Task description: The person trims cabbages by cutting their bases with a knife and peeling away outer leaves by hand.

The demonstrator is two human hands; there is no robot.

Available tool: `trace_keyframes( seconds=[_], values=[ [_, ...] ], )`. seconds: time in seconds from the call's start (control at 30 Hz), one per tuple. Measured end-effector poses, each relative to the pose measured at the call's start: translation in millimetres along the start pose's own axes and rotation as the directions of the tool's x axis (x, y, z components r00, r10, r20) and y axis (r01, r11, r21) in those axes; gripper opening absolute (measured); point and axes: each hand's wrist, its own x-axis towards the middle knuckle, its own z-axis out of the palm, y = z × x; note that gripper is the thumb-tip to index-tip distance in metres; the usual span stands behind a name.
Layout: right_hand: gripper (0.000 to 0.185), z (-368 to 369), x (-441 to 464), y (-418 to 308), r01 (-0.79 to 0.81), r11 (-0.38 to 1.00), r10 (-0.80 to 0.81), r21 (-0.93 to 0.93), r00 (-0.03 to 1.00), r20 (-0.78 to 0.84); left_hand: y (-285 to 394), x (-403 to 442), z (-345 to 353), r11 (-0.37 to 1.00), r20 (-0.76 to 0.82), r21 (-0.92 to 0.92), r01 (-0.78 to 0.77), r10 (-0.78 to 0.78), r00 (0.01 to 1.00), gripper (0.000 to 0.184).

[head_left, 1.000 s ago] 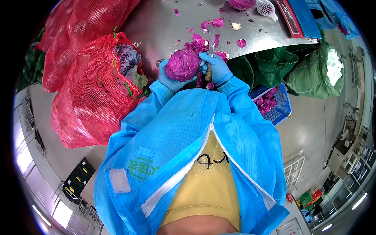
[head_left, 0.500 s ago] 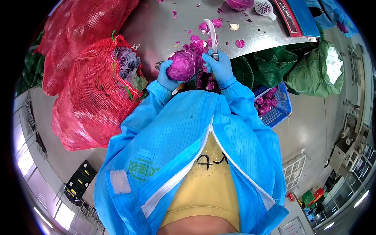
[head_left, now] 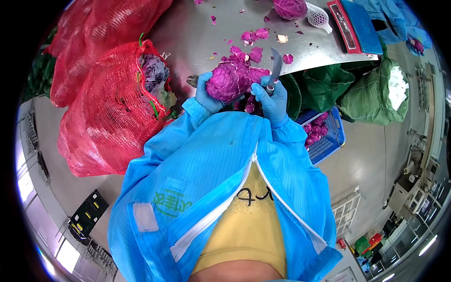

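My left hand [head_left: 207, 94], in a blue glove, grips a purple cabbage [head_left: 227, 82] from its left side and below. My right hand [head_left: 272, 97], gloved too, is closed around the handle of a knife [head_left: 276, 63] whose curved blade points up, away from my body. A loose purple leaf [head_left: 258, 75] stands out between the cabbage and the knife. More torn leaves [head_left: 238, 54] lie on the metal table [head_left: 188, 35] just beyond the cabbage.
Red mesh sacks [head_left: 108, 108] stand at the left, one open with cabbages showing. Another cabbage [head_left: 290, 8] and a white net [head_left: 318, 18] lie far back. Green sacks [head_left: 326, 80] and a blue crate [head_left: 329, 141] are at the right. A co-worker's sleeve [head_left: 390, 19] shows top right.
My right hand has moved right, away from the cabbage, with the knife, and the blade has tilted. A leaf now sticks out from the cabbage's right side. My left hand still holds the cabbage.
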Motion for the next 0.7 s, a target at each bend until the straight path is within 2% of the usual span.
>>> trace_keyframes(
  seconds=[0.07, 0.13, 0.2, 0.23, 0.27, 0.33, 0.37, 0.4, 0.43, 0.47, 0.5, 0.53, 0.6, 0.63, 0.7],
  values=[
    [0.019, 1, 2, -8, -0.124, 0.976, 0.147, 0.178, 0.981, -0.125, 0, 0, 1, 0.999, 0.025, -0.024, 0.033, -0.032, 0.999, 0.071],
    [0.019, 2, 0, -6, -0.116, 0.976, 0.148, 0.184, 0.974, -0.174, 1, 2, 5, 0.996, 0.006, 0.082, 0.019, -0.02, 1.0, 0.07],
    [0.021, 3, 1, -5, -0.101, 0.977, 0.148, 0.189, 0.955, -0.257, -2, 7, -1, 0.998, -0.047, 0.061, 0.005, -0.002, 0.999, 0.07],
    [0.022, 5, -5, -5, 0.073, 0.996, -0.082, -0.055, 0.978, -0.191, 0, 10, -4, 0.999, -0.102, 0.044, -0.011, 0.016, 0.995, 0.07],
    [0.022, 3, -5, -6, 0.066, 0.996, -0.075, -0.054, 0.978, -0.193, -2, 7, -8, 0.999, -0.108, 0.042, -0.008, 0.013, 0.994, 0.07],
    [0.021, -4, 6, -16, 0.019, 0.992, 0.03, 0.121, 0.922, -0.386, 1, 2, -4, 0.999, -0.156, -0.018, -0.045, 0.042, 0.987, 0.07],
    [0.026, -19, 14, -6, -0.011, 0.987, 0.074, 0.159, 0.915, -0.397, 4, -3, 0, 0.995, -0.059, -0.098, -0.001, -0.005, 0.998, 0.072],
    [0.026, -36, 23, 12, 0.001, 0.987, 0.063, 0.161, 0.915, -0.398, 10, 0, -5, 0.996, -0.05, -0.089, -0.001, -0.003, 0.999, 0.072],
    [0.03, -53, 27, 36, -0.068, 0.988, 0.023, -0.141, 0.953, -0.301, 13, 0, -17, 0.983, 0.06, -0.174, 0.057, -0.047, 0.997, 0.071],
    [0.033, -60, 23, 52, -0.111, 0.893, 0.026, -0.435, 0.98, -0.197, 13, -4, -25, 0.958, 0.163, -0.258, 0.126, -0.085, 0.983, 0.07],
    [0.041, -55, 19, 52, -0.107, 0.916, 0.044, -0.386, 0.985, -0.167, 15, -7, -22, 0.945, 0.139, -0.29, 0.148, -0.112, 0.984, 0.069],
    [0.041, -49, 18, 53, -0.101, 0.918, 0.038, -0.384, 0.985, -0.168, 20, -5, -24, 0.947, 0.142, -0.285, 0.149, -0.112, 0.983, 0.069],
    [0.042, -33, 11, 51, -0.129, 0.934, 0.081, -0.332, 0.984, -0.156, 22, -4, -37, 0.942, 0.32, -0.238, 0.238, -0.155, 0.935, 0.076],
    [0.046, -21, 9, 42, -0.161, 0.941, 0.122, -0.298, 0.982, -0.144, 21, -3, -43, 0.942, 0.316, -0.237, 0.239, -0.158, 0.935, 0.076],
    [0.047, 1, 9, 24, -0.125, 0.97, 0.113, -0.21, 0.991, -0.07, 22, 1, -51, 0.947, 0.245, -0.266, 0.181, -0.116, 0.963, 0.075]
  ],
)
